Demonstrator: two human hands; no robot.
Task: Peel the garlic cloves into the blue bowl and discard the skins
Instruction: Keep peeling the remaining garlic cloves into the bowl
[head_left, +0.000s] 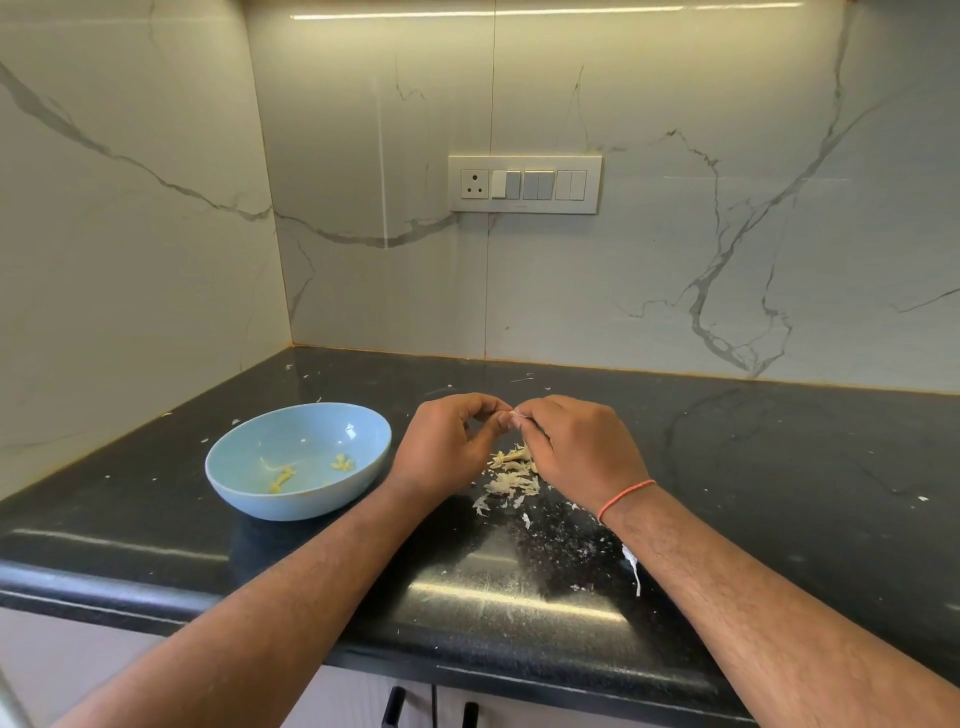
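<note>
My left hand (444, 441) and my right hand (582, 447) meet fingertip to fingertip above the black counter, pinching a small garlic clove (514, 414) between them; only a pale sliver of it shows. Below the hands lies a heap of papery garlic skins (511, 475). The blue bowl (249, 457) stands just left of my left hand and holds a few small yellowish garlic pieces (283, 478).
The black countertop (779, 467) is strewn with small skin flakes, and one long strip of skin (634, 566) lies by my right forearm. Marble walls close the back and the left; a switch plate (524, 184) is on the back wall. The counter's front edge runs beneath my forearms.
</note>
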